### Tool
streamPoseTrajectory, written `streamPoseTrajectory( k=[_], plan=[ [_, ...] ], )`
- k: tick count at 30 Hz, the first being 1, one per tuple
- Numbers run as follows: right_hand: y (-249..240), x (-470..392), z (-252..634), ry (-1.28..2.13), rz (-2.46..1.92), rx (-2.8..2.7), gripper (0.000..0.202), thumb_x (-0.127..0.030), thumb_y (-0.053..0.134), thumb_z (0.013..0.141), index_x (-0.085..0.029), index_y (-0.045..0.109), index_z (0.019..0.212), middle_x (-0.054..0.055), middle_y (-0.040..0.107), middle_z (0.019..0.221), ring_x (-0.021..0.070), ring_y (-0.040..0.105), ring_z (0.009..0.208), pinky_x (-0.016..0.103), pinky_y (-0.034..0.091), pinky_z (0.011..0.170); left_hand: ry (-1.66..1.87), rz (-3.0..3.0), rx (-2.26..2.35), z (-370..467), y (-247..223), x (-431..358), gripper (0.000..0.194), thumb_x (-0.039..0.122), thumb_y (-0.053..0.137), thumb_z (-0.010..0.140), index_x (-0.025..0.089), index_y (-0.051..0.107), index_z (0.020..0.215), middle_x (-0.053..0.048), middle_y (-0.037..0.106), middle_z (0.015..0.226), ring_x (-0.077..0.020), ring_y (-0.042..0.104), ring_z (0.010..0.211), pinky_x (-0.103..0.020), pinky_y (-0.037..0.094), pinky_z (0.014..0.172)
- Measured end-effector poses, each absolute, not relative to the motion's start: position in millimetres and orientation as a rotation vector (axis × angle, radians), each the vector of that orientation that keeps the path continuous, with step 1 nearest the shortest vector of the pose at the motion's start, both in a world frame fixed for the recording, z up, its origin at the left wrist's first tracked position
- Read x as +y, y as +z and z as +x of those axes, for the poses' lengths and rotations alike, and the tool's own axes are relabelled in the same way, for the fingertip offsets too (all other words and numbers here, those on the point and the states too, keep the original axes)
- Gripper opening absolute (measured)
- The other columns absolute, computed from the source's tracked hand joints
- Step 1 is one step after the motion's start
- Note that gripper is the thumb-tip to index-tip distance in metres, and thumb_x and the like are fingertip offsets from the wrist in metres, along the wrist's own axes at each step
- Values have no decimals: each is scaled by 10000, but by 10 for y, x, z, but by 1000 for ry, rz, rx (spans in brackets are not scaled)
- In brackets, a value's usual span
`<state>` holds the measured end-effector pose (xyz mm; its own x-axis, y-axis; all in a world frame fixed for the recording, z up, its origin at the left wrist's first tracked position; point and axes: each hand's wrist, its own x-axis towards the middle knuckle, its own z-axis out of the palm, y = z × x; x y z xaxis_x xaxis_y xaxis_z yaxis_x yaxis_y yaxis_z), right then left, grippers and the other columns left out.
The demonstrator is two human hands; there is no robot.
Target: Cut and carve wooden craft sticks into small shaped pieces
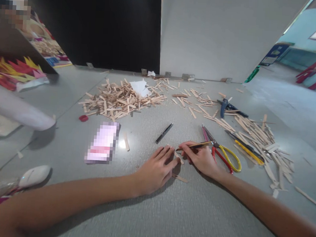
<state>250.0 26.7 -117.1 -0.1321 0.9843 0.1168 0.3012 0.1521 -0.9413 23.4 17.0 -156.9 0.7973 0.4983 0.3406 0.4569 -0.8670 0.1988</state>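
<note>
My left hand (157, 167) rests on the grey table, its fingertips and thumb holding a small wooden stick (181, 161) down. Another flat wooden stick (180, 178) lies beside that hand, partly under it. In my right hand (203, 160) is a dark pencil (199, 145), its tip at the upper end of the held stick. Scissors (226, 154) with yellow and red handles lie just beyond my right hand. A black pen (164, 133) lies ahead of both hands.
A heap of wooden sticks (119, 102) with white tissue (140, 87) lies far left. More loose sticks (255, 134) spread right, around a yellow cutter (249, 149) and blue-handled pliers (224, 107). A blurred-out phone-like object (102, 142) and white mouse (35, 175) lie left. Upright panels (217, 36) stand behind.
</note>
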Motion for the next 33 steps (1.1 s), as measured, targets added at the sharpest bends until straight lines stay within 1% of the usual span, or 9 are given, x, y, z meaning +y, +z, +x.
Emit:
streamPoseTrajectory(
  k=[3,6,8,14,19,24,28,30,33],
  plan=[
    [-1157,247,2506,975,-1259,-1662,295,-466,663,961,-229,783,833,30,748,689,185,676,573,296,583,560,613,2878,759,234,-1568,173,410,219,464,1093,140,550,1486,-260,547,1601,-399,503,1526,-629,475,1206],
    [-1149,240,2515,945,-1252,-1718,281,-443,651,974,-236,797,852,41,783,746,214,744,684,321,632,672,617,2908,744,233,-1564,176,417,216,458,1091,116,549,1486,-286,552,1584,-421,524,1505,-633,491,1187],
    [-1155,241,2521,929,-1250,-1743,290,-442,637,988,-236,799,864,43,791,761,218,757,703,325,641,694,610,2924,743,233,-1567,177,420,214,454,1091,101,548,1484,-299,554,1575,-432,532,1495,-635,497,1179],
    [-1195,249,2530,874,-1246,-1801,327,-446,602,1023,-229,796,874,45,795,767,223,761,704,327,633,679,598,2855,763,226,-1579,171,431,232,453,1103,157,535,1519,-241,524,1629,-383,460,1558,-618,444,1232],
    [-1194,244,2524,815,-1241,-1852,337,-453,599,1029,-250,798,849,63,826,829,249,773,763,371,638,750,546,2920,760,224,-1541,179,425,248,429,1116,135,535,1512,-258,549,1598,-396,499,1528,-614,467,1210],
    [-1165,242,2523,800,-1223,-1927,345,-462,597,1028,-273,804,827,60,832,825,246,760,752,361,616,721,529,2951,716,223,-1508,211,464,277,392,1133,142,477,1569,-252,575,1575,-395,522,1510,-601,461,1203],
    [-1122,258,2524,805,-1189,-1981,343,-485,590,1022,-262,781,844,56,817,825,220,727,722,327,570,694,505,3004,698,233,-1500,224,465,295,403,1131,121,472,1557,-259,600,1547,-396,541,1495,-573,474,1194],
    [-1101,271,2524,807,-1194,-2001,354,-478,595,1020,-247,735,791,38,768,745,192,668,650,298,513,626,515,3016,692,241,-1492,223,469,293,413,1123,112,473,1552,-260,608,1537,-397,547,1490,-569,480,1189],
    [-1086,287,2518,802,-1228,-2010,426,-478,602,1021,-236,608,670,-9,629,610,152,539,560,272,408,549,526,3028,685,254,-1470,219,463,285,395,1120,105,491,1536,-261,627,1511,-396,569,1470,-572,497,1171]
  ],
)
